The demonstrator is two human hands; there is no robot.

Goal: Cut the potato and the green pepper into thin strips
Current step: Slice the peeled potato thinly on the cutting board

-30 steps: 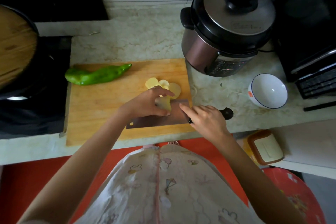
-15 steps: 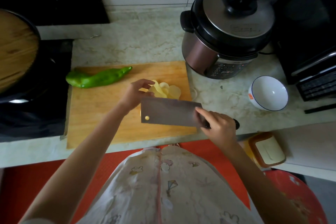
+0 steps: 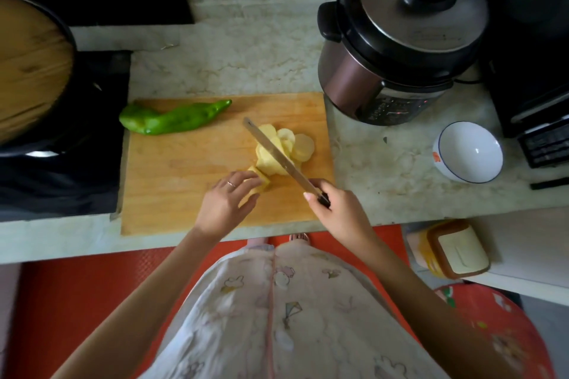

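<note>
Marble bench (image 3: pixel 246 49): one, carrying everything listed.
Pressure cooker (image 3: pixel 400 40): one, at the rear right.
Wooden cutting board (image 3: pixel 184 169): one, at the centre.
Green pepper (image 3: pixel 172 117): one, whole, on the board's far left corner.
White bowl (image 3: pixel 462 144): one, well right of the board.
Cleaver (image 3: pixel 274 148): one, blade slanting across the potato slices (image 3: pixel 303 144), a fanned pile too overlapped to count.
Potato piece (image 3: pixel 261 183): one, touching the pile's near side.
Right hand (image 3: pixel 335 206): grip closed round the cleaver handle.
Left hand (image 3: pixel 224 203): grip narrow, fingers curled over the potato piece.

Pale potato slices (image 3: pixel 281 149) fanned mid-board, whole green pepper (image 3: pixel 172 117) lying at its far-left corner
</note>
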